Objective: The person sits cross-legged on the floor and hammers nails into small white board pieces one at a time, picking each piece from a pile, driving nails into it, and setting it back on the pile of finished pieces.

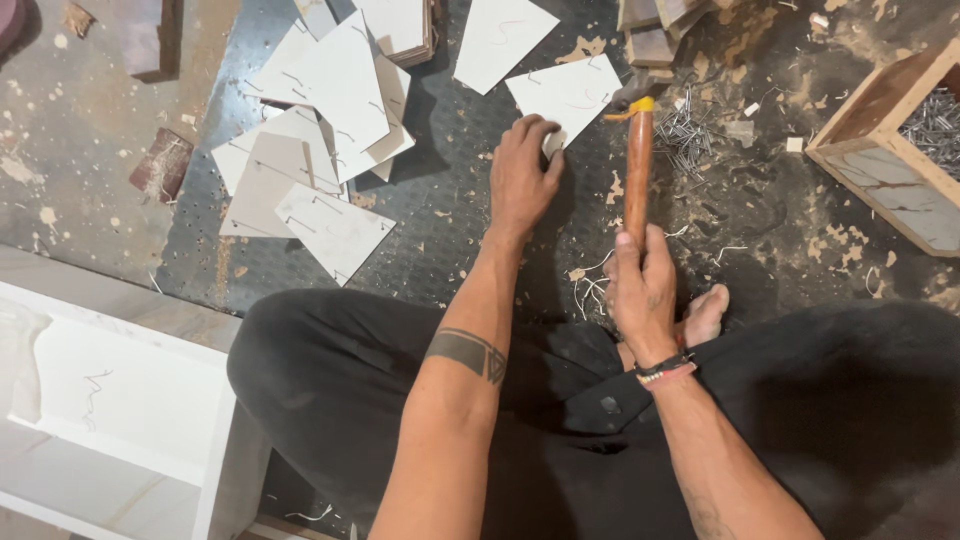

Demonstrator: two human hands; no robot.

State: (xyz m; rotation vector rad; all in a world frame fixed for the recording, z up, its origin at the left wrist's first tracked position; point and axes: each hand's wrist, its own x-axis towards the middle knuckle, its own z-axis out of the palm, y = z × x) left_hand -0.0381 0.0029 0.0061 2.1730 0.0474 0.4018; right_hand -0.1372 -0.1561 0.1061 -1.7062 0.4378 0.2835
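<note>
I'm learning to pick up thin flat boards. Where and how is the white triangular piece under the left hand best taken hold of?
Grip the white triangular piece at its near corner, where the left hand rests, coming from the person's side. It lies flat on the floor, so fingers must lift an edge.

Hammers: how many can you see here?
1. The hammer stands upright in the right hand, its head near the loose nails. Others may lie out of view.

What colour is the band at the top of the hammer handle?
Yellow. The band sits above the reddish-brown wooden handle held in the right hand; the head view shows it.
</note>
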